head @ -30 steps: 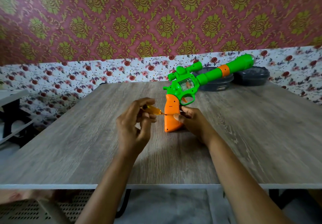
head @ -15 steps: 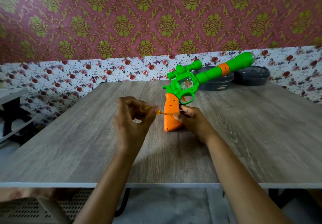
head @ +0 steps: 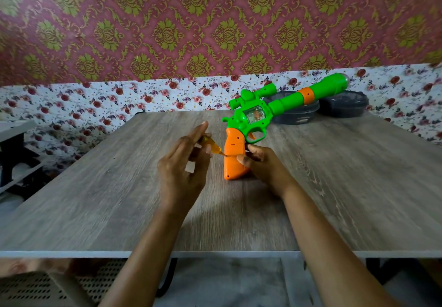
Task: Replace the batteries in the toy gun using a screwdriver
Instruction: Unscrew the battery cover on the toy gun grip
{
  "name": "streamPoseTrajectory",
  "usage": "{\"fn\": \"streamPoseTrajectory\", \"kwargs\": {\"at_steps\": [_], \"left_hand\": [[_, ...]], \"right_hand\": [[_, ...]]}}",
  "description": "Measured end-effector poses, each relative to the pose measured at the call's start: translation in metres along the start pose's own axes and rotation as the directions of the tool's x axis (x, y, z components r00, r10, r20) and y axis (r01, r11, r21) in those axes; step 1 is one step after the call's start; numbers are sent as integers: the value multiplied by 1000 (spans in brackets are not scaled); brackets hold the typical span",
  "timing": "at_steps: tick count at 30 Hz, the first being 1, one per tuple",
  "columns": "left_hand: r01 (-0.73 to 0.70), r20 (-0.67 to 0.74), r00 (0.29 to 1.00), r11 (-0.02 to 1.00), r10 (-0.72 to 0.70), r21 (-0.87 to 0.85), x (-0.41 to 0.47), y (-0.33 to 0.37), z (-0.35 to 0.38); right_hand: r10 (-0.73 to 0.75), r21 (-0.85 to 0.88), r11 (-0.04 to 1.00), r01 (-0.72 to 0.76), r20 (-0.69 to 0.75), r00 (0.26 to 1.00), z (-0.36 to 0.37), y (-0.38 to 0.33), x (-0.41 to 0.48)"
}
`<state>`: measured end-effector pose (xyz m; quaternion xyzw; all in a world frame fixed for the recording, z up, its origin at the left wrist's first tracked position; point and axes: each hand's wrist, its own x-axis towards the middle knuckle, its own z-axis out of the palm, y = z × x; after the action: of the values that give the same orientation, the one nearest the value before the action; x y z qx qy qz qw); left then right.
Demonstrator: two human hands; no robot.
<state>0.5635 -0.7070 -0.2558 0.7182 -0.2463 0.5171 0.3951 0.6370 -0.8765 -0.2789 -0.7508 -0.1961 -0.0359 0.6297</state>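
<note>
Green-orange toy gun [head: 254, 118] upright, screwdriver [head: 212, 145] at grip

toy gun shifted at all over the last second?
No. The toy gun stands with its grip on the same spot of the table, and its barrel still crosses the same dark container behind it.

left hand [head: 184, 170]: raised, fingers nearly straight, pinching screwdriver [head: 213, 148] | right hand [head: 265, 166]: curled round toy gun [head: 233, 144] grip (thumb on near face) | both forearms reach forward

One toy gun [head: 253, 117], one screwdriver [head: 212, 147], perhaps two containers [head: 296, 115] [head: 344, 106]
</note>
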Motion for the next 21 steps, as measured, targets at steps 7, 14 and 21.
{"fn": "streamPoseTrajectory", "kwargs": {"at_steps": [7,14,21], "left_hand": [[58,-72,996,997,-54,57,1,0,-1],[74,-101,992,997,-73,7,0,0,0],[144,-123,981,988,-149,-55,1,1,0]], "right_hand": [[-21,-11,1000,21,17,1000,-1,-1,-2],[-4,-42,999,4,11,1000,-1,-3,-3],[9,-49,999,-9,-5,1000,0,-5,-4]]}}
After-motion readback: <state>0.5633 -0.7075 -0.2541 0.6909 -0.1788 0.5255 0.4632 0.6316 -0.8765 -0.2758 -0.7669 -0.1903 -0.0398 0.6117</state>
